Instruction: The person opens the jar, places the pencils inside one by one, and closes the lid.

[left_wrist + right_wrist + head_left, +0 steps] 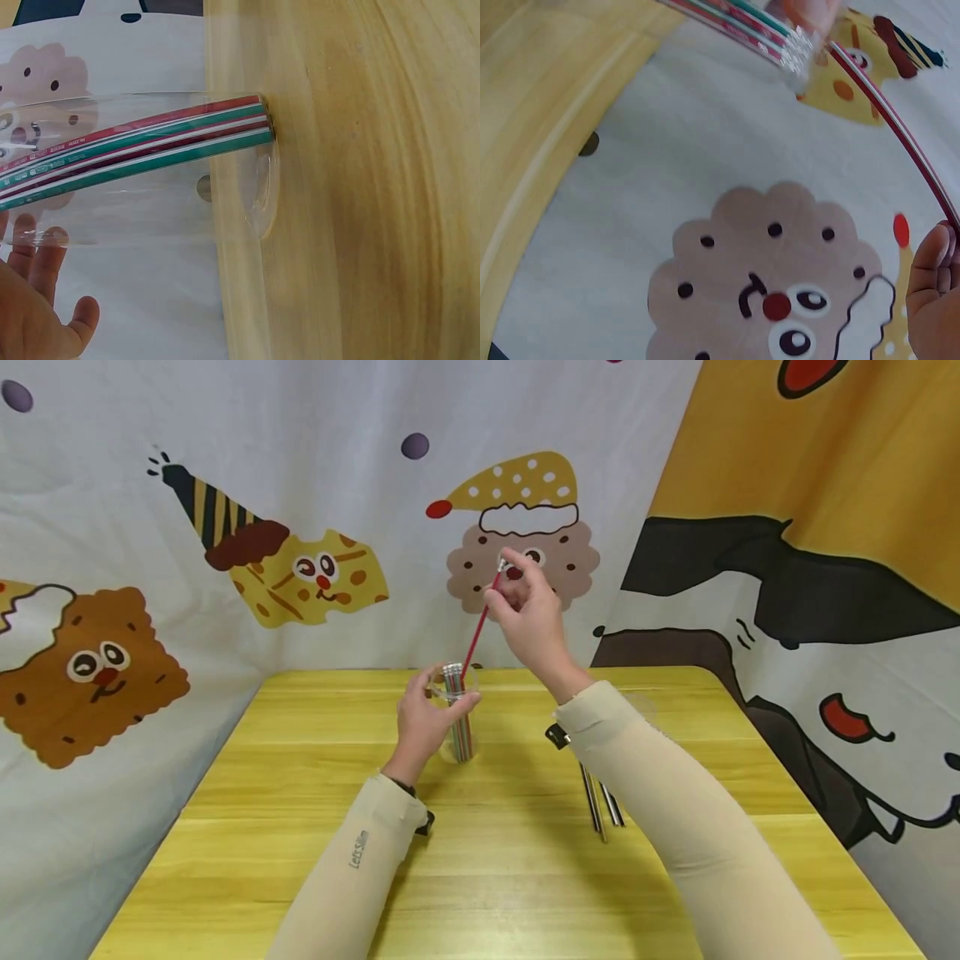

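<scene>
Holding the red pencil (478, 631) near its upper end in my right grip (535, 620): thumb and fingers bent in a pinch, closed down to the shaft. Long axis slanted, running from the pinch down and leftward; lower end at the mouth of the clear cylinder (150, 226). Whether that end has passed below the rim, cannot tell. My left grip (427, 718) is nearer the mouth, thumb and fingers set wide around the cylinder and holding it just by the rim.

Cylinder stands on the counter (495, 893). Contents: a bundle of striped pencils (150, 144), red and green, silvery ends up at the mouth. They lean; the left wrist view shows their lower ends gathered to one side of the base, free room beside them.

Farther right, a few thin sticks (591, 802), dark and gold, lie partly hidden by my right sleeve (697, 810). Printed cloth (337, 452) behind.
</scene>
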Tool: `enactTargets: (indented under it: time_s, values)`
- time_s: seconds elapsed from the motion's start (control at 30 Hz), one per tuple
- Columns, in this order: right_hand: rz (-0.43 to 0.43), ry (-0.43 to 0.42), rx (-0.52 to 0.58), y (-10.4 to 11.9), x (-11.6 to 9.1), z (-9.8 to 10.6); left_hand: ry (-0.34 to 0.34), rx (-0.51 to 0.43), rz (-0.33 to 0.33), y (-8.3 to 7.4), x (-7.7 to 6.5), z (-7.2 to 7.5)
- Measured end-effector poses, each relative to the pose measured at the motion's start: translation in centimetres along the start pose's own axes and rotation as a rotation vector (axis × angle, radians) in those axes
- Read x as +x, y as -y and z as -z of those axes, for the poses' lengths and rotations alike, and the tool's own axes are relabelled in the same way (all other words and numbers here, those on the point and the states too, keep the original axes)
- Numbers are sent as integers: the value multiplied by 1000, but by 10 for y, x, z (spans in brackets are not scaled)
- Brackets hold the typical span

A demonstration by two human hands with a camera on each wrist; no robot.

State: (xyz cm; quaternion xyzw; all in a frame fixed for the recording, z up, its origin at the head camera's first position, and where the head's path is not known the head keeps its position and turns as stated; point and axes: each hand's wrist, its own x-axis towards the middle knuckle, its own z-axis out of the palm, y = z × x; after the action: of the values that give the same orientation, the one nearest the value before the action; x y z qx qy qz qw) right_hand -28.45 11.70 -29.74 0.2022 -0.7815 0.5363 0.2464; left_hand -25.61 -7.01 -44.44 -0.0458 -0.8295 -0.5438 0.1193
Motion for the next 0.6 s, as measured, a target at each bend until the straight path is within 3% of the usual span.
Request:
enactTargets:
  time_s: [0.3,0.6]
  values:
    - [102,92,-121,-1,-11,-32,3,-3,4,-1,0,0]
    - [28,221,-172,-12,-26,-46,13,0,12,0,0,1]
